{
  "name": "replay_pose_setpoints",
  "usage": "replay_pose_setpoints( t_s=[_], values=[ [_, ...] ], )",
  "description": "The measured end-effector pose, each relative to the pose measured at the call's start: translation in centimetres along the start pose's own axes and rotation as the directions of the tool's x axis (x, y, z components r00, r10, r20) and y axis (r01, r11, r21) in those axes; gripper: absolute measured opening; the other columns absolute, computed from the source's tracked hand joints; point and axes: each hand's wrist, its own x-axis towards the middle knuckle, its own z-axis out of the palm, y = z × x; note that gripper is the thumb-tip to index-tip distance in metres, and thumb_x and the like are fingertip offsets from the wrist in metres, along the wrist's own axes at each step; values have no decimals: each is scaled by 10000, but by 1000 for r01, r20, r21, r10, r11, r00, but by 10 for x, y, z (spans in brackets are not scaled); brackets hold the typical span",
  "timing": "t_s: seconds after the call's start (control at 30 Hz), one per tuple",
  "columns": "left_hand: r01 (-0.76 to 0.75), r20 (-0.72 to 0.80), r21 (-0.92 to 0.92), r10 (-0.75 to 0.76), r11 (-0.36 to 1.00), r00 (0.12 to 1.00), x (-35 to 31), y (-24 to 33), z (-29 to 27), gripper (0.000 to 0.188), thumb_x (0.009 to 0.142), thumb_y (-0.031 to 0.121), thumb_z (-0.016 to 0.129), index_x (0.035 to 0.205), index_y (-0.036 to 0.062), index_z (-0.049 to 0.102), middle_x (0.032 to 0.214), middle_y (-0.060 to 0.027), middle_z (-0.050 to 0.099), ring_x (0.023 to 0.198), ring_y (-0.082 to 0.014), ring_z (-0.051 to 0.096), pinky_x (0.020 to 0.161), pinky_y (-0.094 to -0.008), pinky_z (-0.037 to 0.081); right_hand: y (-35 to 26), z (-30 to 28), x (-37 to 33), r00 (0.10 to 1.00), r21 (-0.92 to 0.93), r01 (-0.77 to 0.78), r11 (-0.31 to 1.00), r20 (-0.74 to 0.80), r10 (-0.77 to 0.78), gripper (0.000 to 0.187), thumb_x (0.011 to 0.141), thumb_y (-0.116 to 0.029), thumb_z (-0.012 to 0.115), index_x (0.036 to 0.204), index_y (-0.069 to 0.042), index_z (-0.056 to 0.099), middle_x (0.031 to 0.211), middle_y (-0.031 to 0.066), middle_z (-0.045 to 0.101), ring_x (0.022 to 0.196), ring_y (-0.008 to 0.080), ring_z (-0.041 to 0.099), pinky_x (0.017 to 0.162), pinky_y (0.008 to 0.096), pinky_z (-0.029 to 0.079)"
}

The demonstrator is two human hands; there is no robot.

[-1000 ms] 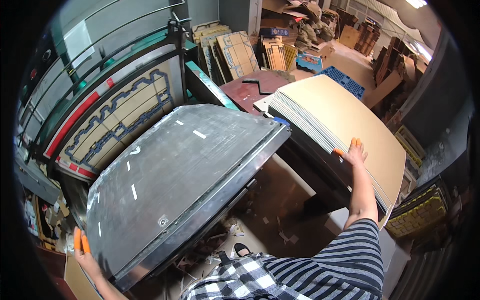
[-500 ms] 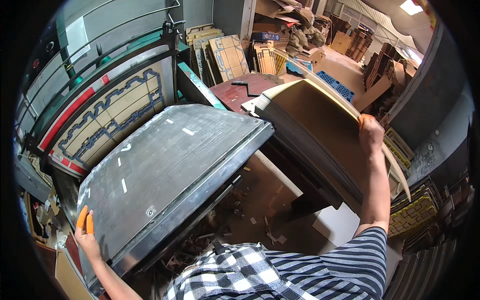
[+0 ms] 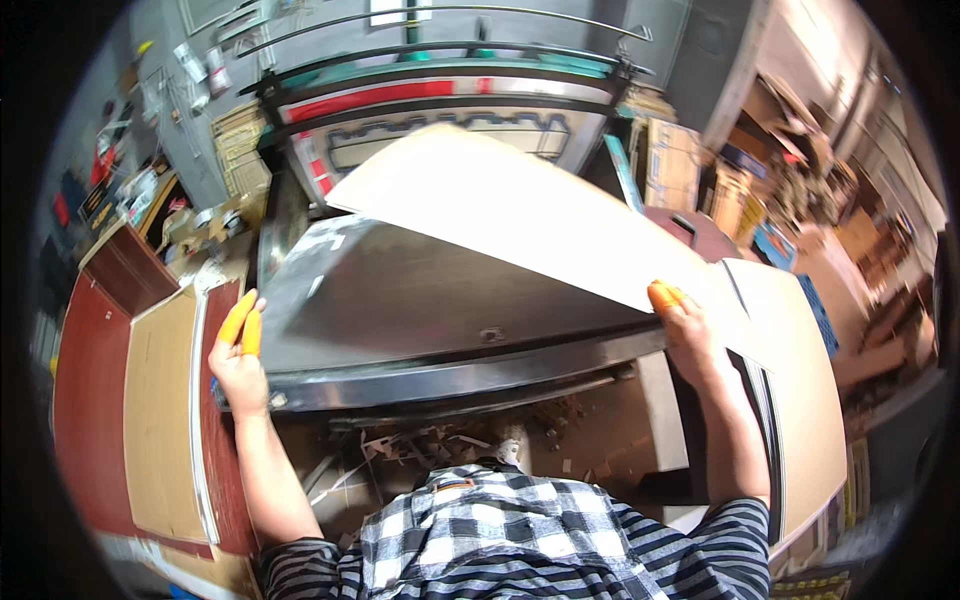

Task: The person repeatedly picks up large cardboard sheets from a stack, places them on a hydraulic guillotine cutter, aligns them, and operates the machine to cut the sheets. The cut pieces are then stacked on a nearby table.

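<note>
My right hand (image 3: 690,335), with orange finger covers, grips the near right edge of a large pale cardboard sheet (image 3: 500,210). The sheet is tilted above a flat grey metal plate (image 3: 410,300) of a press, and its shadow darkens the plate. At the plate's near left corner is my left hand (image 3: 240,355), holding nothing. Two of its fingers wear orange covers and point upward, apart. Behind the sheet, a cutting die board (image 3: 545,137) with dark wavy strips stands upright in the press, partly hidden.
To the right lies a stack of cardboard sheets (image 3: 810,400). A reddish-brown table (image 3: 90,400) with a tan board (image 3: 160,420) is on the left. Paper scraps (image 3: 420,440) litter the floor below the plate's metal front edge. A metal rail (image 3: 450,15) crosses above the press.
My right hand has carried a cardboard sheet leftward from the stack to over the plate. The view has turned left. My left hand stays by the plate's left side.
</note>
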Motion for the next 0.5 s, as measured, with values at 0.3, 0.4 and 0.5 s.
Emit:
replay_pose_setpoints(
  t_s=[0.3, 0.4, 0.5],
  values=[
    [-18, 76, 325, -7, 946, 997, -29, -2, -13, 231, 833, 48, 692, 1058, -3, 684, 1055, -118, 688, 999, -188, 636, 885, -303, 477, -74, 145, 95, 927, 533, 44, 845, 294, -234, 112, 833, -33, 528, 925, -37, 593, 916, 142, 612, 899, 310, 606, 771, 362, 480],
    [-80, 179, 351, 17, 933, 984, -28, -16, -5, 218, 809, 40, 696, 1022, -4, 681, 1048, -154, 680, 1002, -266, 644, 884, -322, 485, -51, 172, 103, 882, 380, 365, 850, 151, -446, 90, 856, -23, 516, 893, -15, 598, 931, 163, 603, 898, 309, 598, 789, 342, 474],
    [-111, 302, 498, -52, 860, 952, -26, -34, -7, 254, 817, 84, 690, 1063, 26, 672, 1124, -145, 657, 1141, -295, 576, 968, -362, 440, -64, 168, 122, 851, 453, 360, 815, 197, -486, 147, 842, -13, 529, 951, -16, 629, 1002, 165, 625, 938, 315, 606, 811, 334, 487]
  ],
)
